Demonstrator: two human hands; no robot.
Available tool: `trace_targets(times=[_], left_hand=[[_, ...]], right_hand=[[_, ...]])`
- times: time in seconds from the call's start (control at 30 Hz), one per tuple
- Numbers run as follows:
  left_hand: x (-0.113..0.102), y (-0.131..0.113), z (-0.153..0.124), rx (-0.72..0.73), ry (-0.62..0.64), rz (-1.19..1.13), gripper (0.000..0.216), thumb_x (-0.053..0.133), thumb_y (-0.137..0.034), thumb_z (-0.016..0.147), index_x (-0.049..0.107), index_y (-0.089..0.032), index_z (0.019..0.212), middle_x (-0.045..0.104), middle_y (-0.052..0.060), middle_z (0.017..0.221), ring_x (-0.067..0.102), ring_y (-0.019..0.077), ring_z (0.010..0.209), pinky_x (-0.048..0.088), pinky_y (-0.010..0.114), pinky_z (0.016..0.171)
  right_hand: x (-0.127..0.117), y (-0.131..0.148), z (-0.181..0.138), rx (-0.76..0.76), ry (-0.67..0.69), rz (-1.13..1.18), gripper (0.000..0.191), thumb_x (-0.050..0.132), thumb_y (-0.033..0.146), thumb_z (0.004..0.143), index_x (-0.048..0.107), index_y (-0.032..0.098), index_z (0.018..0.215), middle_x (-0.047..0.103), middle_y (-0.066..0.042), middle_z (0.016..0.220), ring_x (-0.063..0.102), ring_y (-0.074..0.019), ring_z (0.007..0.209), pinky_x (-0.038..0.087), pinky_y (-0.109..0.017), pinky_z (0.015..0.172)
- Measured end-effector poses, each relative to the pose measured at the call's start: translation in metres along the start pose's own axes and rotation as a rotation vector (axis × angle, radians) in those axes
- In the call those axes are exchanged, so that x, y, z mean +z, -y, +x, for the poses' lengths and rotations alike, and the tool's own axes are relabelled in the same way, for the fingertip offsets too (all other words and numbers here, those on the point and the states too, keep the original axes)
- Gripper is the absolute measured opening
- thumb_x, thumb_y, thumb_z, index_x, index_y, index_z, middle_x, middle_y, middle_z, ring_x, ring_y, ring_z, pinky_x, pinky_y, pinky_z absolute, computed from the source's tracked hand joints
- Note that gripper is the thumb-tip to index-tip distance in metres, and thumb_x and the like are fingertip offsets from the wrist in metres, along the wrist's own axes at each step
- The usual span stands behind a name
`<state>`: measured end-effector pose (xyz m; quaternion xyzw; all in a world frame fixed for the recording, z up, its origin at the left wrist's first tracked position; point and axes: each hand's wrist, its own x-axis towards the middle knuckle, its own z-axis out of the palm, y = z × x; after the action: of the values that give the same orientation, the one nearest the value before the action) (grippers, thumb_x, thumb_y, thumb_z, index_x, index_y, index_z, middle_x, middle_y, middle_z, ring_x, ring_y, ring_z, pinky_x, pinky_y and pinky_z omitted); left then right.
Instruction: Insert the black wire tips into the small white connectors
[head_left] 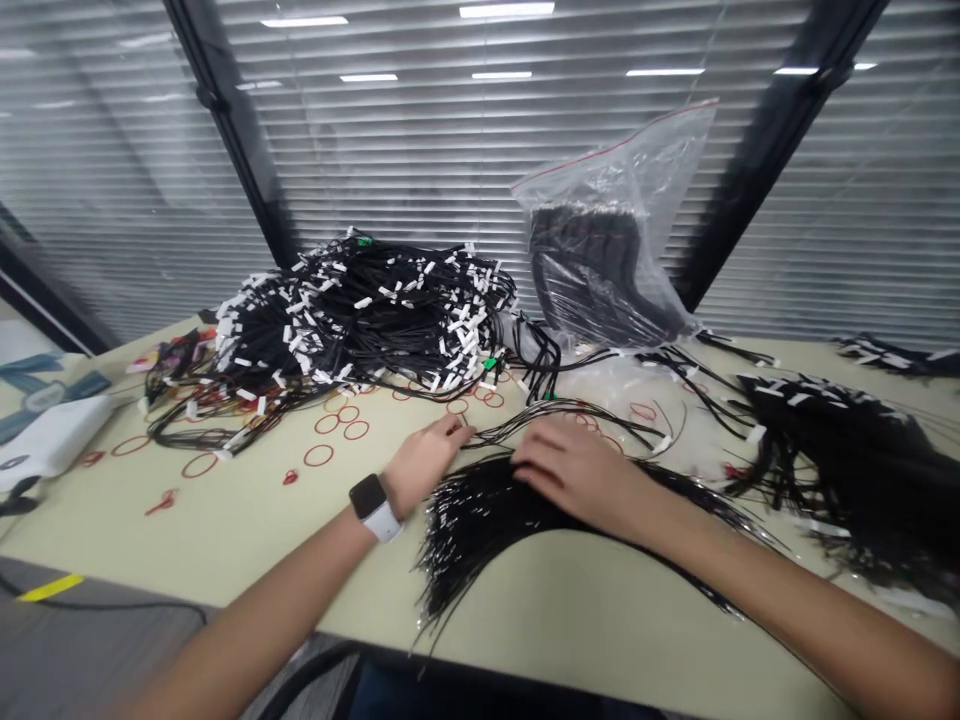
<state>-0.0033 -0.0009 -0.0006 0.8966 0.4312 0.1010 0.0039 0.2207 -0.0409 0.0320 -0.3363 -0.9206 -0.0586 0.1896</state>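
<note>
My left hand (424, 462), with a watch (375, 508) on the wrist, pinches a few thin black wires (525, 425) at its fingertips. My right hand (574, 468) lies palm down with curled fingers on a fanned bundle of thin black wires (480, 515) spread over the pale table (247, 520). The fan's tinned ends point towards the table's front edge. What the right fingers grip under the palm is hidden.
A big heap of black cables with white tags (352, 325) lies at the back left, red rubber bands (330, 430) scattered before it. A clear zip bag of cables (607, 250) leans on the blinds. More black wire piles (847, 450) fill the right. A white device (49, 435) sits far left.
</note>
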Motion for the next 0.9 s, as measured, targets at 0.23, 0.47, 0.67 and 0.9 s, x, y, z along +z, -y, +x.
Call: trace_targets(times=[0.23, 0.47, 0.67, 0.9], left_hand=[[0.007, 0.0, 0.005, 0.031, 0.002, -0.029, 0.031, 0.033, -0.018, 0.092, 0.049, -0.019, 0.119, 0.055, 0.007, 0.099, 0.058, 0.0188, 0.084, 0.05, 0.029, 0.073], [0.01, 0.008, 0.005, 0.044, -0.091, -0.299, 0.029, 0.039, -0.022, 0.091, 0.053, -0.016, 0.116, 0.057, 0.008, 0.097, 0.058, 0.0182, 0.087, 0.049, 0.031, 0.079], [0.009, 0.01, 0.0, 0.071, -0.093, -0.469, 0.033, 0.05, -0.013, 0.085, 0.051, -0.017, 0.117, 0.058, 0.007, 0.097, 0.058, 0.0178, 0.087, 0.048, 0.031, 0.08], [0.008, 0.004, -0.003, -0.017, -0.109, -0.546, 0.036, 0.053, -0.003, 0.078, 0.055, -0.018, 0.11, 0.06, 0.005, 0.091, 0.057, 0.016, 0.08, 0.048, 0.029, 0.076]], right_hand=[[0.037, 0.032, 0.006, -0.266, 0.258, 0.207, 0.022, 0.04, 0.022, 0.091, 0.057, 0.016, 0.078, 0.054, -0.004, 0.079, 0.046, -0.0159, 0.079, 0.039, -0.031, 0.075], [0.031, 0.015, 0.004, 0.045, 0.2, 0.336, 0.016, 0.039, 0.006, 0.085, 0.05, 0.015, 0.078, 0.054, -0.004, 0.078, 0.047, -0.0146, 0.072, 0.041, -0.027, 0.068], [0.038, 0.0, 0.01, 0.333, 0.019, 0.53, 0.019, 0.044, 0.011, 0.083, 0.06, 0.019, 0.092, 0.062, -0.005, 0.09, 0.056, -0.0166, 0.084, 0.043, -0.031, 0.077], [0.039, -0.004, 0.012, 0.506, 0.017, 0.543, 0.014, 0.048, 0.02, 0.081, 0.058, 0.019, 0.073, 0.061, -0.001, 0.072, 0.055, -0.0144, 0.067, 0.042, -0.027, 0.063]])
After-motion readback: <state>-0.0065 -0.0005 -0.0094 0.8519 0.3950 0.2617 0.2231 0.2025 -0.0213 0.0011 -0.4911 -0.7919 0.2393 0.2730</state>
